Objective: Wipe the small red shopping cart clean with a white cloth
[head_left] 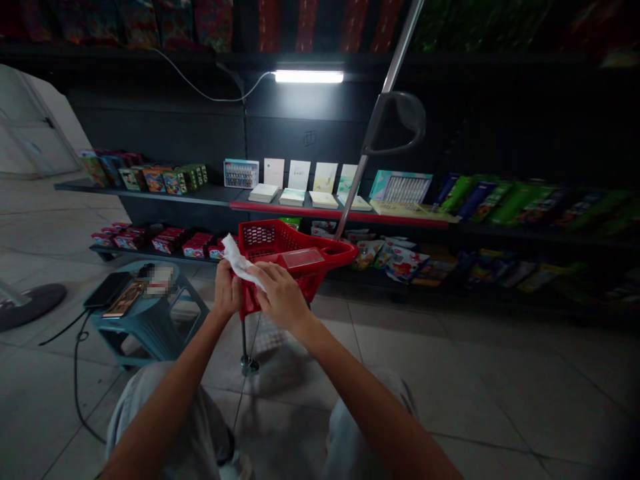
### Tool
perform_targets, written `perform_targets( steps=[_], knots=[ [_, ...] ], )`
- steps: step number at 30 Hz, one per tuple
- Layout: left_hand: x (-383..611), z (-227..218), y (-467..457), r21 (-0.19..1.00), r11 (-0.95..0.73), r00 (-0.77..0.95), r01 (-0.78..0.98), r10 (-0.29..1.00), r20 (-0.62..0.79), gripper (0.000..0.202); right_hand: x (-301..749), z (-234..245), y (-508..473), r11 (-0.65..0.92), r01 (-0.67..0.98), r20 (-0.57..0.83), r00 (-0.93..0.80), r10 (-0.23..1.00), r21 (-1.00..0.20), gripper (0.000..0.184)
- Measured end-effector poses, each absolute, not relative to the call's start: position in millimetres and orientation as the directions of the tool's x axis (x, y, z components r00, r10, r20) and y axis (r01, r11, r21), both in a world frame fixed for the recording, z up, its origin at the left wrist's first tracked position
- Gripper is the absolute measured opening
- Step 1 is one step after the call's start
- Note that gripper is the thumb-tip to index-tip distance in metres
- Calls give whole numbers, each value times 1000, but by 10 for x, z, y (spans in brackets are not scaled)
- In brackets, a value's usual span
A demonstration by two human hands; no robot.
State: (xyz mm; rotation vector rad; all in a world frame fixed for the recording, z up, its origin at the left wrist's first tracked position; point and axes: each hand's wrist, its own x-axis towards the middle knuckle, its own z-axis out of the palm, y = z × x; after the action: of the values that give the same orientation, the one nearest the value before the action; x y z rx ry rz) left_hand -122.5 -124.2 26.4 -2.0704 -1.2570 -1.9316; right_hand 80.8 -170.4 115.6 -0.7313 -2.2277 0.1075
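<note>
A white cloth or tissue is bunched up between my two hands, one end sticking up above them. My left hand is closed at the lower left of the cloth, with its fingers curled. From the right, my right hand has its fingers bent over the other end of the cloth. Just behind both hands is a small red shopping cart with a perforated basket. The hands cover the left part of its handle, and I cannot tell whether they touch it. A metal pole with a grey loop rises at the cart's right side.
A blue-grey stool on the left carries a black device with a cable and a card-like item. Dark shelves run behind, with white booklets, boxes and snack bags. A lit tube lamp hangs above. My knees flank the cart.
</note>
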Motion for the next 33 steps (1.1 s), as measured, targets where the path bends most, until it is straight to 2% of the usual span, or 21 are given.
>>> perform_targets(
  steps=[5,8,11,16,20,23,30,33],
  knots=[
    [-1218,362,-1290,389,-679,-33,622,474,880,42,1027,1275,-1575,813,501,619,-548,563,-296,46],
    [-1233,411,-1309,391,-699,7,599,493,870,39,1148,1315,-1483,834,450,611,-576,543,-318,46],
    [-1248,433,-1307,400,-699,31,593,516,856,39,1240,1338,-1380,825,410,598,-570,564,-388,47],
    [-1242,454,-1296,404,-710,35,576,516,856,40,1518,1443,-1055,732,529,574,-466,673,-429,46],
    [-1270,477,-1311,433,-709,-6,557,518,856,40,1925,1487,-721,528,763,473,-333,816,-374,43],
    [-1327,486,-1320,465,-714,-45,523,522,852,39,2144,1406,-620,406,846,447,-231,864,-347,37],
    [-1388,466,-1319,552,-719,-241,422,498,833,36,1950,1256,-881,421,849,552,-195,810,-318,36],
    [-1380,510,-1371,533,-683,-319,500,427,846,34,1785,1289,-1015,409,863,560,-190,806,-296,35]
  ],
)
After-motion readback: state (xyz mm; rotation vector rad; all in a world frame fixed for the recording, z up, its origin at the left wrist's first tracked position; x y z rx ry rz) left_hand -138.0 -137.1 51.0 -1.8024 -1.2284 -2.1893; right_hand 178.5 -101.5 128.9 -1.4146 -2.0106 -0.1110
